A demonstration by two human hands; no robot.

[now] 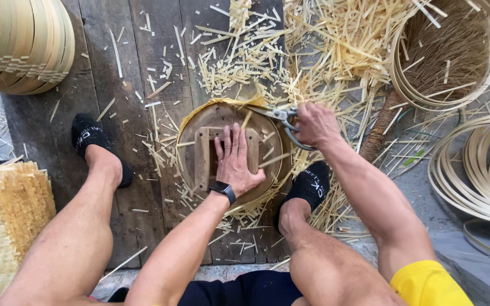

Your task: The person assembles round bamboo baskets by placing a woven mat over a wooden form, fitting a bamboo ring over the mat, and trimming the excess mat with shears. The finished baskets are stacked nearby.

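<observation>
Both hands work over a round wooden disc [231,148] lying on the plank floor [109,85] between the person's feet. Left hand [235,161] lies flat, palm down and fingers spread, pressing on the wooden handle block [202,157] fixed across the disc's middle; a dark watch [223,190] sits on that wrist. Right hand [315,124] is clenched around the grips of a pair of shears [279,116], whose blades point toward nine o'clock and meet the yellow woven edge [222,103] that sticks out from under the disc at about twelve to one o'clock. Bamboo trimmings [324,45] lie thick over the floor from twelve round to four o'clock of the disc (thinner scraps reach the planks on the nine o'clock side too). At two o'clock sits a round hoop basket [486,62] with brown fibre inside, and at three o'clock a coil of pale bamboo strips [472,170]. A stack of bent hoops [24,45] fills the ten o'clock corner, and woven mats [4,221] lie at eight o'clock beside the left leg. Black socks [89,136] cover both feet.
</observation>
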